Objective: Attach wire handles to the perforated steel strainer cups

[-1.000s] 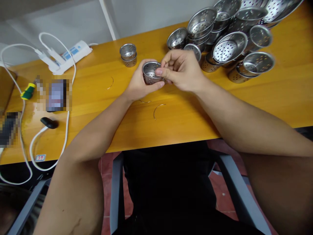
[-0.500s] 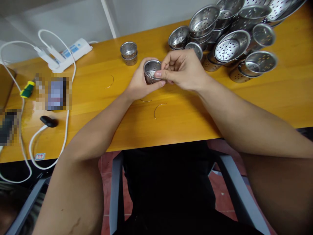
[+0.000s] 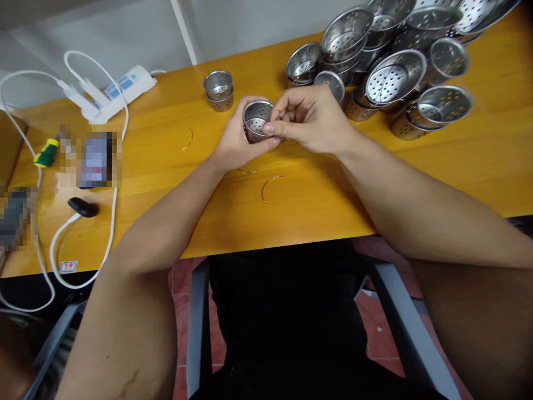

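My left hand (image 3: pixel 237 136) wraps round a small perforated metal cup (image 3: pixel 255 114), its mouth tilted up toward me. At the cup's right rim, my right hand (image 3: pixel 306 119) is closed in a pinch, thumb against the wall. What the pinch holds, if anything, is hidden by the fingers. Below the hands lie a curved thin wire (image 3: pixel 266 188) and a second wire (image 3: pixel 249 171), partly behind my left wrist. Another bent wire (image 3: pixel 189 140) rests to the left. Two small stacked perforated cups (image 3: pixel 219 91) stand behind my left hand.
Many nested perforated metal cups (image 3: pixel 395 78) crowd the table's back right. On the left are a white power strip (image 3: pixel 125 91), looping white cables, a phone (image 3: pixel 96 160), a green-yellow screwdriver handle (image 3: pixel 47 153) and a black oval object (image 3: pixel 83 206). A chair armrest (image 3: pixel 199 328) shows below the table.
Both hands stay at the cup. My right fingers shift very slightly left along its rim; the rest of the table looks the same.
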`<state>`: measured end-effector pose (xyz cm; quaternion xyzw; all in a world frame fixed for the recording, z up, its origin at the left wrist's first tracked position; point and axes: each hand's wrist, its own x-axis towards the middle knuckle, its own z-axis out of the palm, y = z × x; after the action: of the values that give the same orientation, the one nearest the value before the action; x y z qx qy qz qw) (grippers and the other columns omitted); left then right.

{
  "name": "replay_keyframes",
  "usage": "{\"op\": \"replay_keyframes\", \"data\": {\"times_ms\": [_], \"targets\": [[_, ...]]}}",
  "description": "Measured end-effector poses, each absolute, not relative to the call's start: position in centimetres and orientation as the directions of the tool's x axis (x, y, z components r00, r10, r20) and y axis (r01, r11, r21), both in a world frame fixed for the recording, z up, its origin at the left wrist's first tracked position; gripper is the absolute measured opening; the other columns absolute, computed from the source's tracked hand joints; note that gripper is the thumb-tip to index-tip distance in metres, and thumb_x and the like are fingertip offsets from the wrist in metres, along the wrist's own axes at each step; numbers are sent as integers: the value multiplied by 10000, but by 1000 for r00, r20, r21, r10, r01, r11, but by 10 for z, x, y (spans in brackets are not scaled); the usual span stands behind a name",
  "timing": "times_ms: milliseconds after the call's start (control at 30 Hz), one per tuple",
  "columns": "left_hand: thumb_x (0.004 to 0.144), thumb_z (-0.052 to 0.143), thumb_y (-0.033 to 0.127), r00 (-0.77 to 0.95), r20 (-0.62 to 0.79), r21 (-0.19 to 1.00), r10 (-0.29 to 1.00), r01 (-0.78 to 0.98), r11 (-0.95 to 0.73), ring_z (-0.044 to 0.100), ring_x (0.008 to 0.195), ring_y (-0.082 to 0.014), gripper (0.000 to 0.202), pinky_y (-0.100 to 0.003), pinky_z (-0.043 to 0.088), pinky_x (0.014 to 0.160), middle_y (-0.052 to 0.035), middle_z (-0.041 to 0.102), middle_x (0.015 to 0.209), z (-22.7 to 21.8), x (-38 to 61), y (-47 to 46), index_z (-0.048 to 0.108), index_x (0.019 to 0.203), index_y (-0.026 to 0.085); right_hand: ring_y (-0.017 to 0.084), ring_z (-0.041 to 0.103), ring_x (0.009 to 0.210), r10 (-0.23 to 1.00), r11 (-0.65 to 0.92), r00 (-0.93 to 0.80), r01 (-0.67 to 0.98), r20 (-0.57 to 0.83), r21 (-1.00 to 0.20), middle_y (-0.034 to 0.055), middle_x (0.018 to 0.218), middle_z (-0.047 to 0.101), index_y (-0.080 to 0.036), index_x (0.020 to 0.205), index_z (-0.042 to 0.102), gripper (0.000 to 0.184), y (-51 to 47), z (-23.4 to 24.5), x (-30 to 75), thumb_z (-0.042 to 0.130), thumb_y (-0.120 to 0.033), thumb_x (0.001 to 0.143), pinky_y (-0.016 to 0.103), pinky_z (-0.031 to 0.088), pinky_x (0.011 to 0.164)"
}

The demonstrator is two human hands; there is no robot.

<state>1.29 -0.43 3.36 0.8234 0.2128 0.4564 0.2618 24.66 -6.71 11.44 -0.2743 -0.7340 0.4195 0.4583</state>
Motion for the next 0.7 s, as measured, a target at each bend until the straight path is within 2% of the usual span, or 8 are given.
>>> {"op": "replay_keyframes", "data": {"times_ms": [100,200,267,333,433,600,700], "targets": [[1070,937,635,458,641,617,616,170,-769,801,1338,-344,757,-543,669,1214,-90,724,1462,27,14,1,494,1615,352,226,637,722,785,556,-382,85,488,-827,42,933,810,-308,1125,885,636,-68,111,246,1059,-881,910,422,578,685],[1061,947,619,403,658,624,636,180,-760,787,1364,-348,781,-537,660,1217,-98,710,1472,22,15,9,469,1621,357,224,630,732,768,626,-295,152,569,-765,43,1145,830,-364,1288,857,564,-71,109,246,994,-834,1008,436,581,697],[1041,958,643,359,676,630,644,172,-757,780,1381,-353,801,-525,661,1207,-105,699,1490,18,15,15,468,1609,364,258,658,799,725,688,-263,229,637,-689,75,1216,803,-371,1252,847,460,-74,110,246,923,-791,1084,461,603,732],[1031,950,703,335,695,624,636,159,-765,777,1390,-353,833,-511,664,1197,-108,689,1508,14,14,23,459,1618,373,329,718,981,685,728,-288,316,669,-609,121,1269,784,-362,1168,847,439,-76,112,248,822,-800,1141,497,647,810],[1035,902,793,343,718,604,606,127,-787,772,1397,-348,881,-496,665,1189,-112,672,1527,6,13,35,429,1650,377,409,729,1230,693,718,-346,414,632,-560,129,1386,781,-388,1204,832,482,-79,114,249,756,-859,1134,562,700,957],[967,938,803,324,721,614,612,108,-782,782,1345,-345,903,-486,677,1152,-113,674,1486,1,11,43,454,1589,361,411,782,1157,712,700,-365,448,600,-557,98,1524,758,-437,1552,719,627,-82,115,250,816,-845,1086,622,695,1093],[965,955,740,334,708,620,623,128,-774,769,1374,-354,875,-500,666,1184,-114,676,1498,6,10,37,460,1577,357,451,765,1219,680,731,-396,435,617,-526,111,1505,761,-423,1538,745,654,-82,117,250,837,-853,1055,663,672,1147]]}}
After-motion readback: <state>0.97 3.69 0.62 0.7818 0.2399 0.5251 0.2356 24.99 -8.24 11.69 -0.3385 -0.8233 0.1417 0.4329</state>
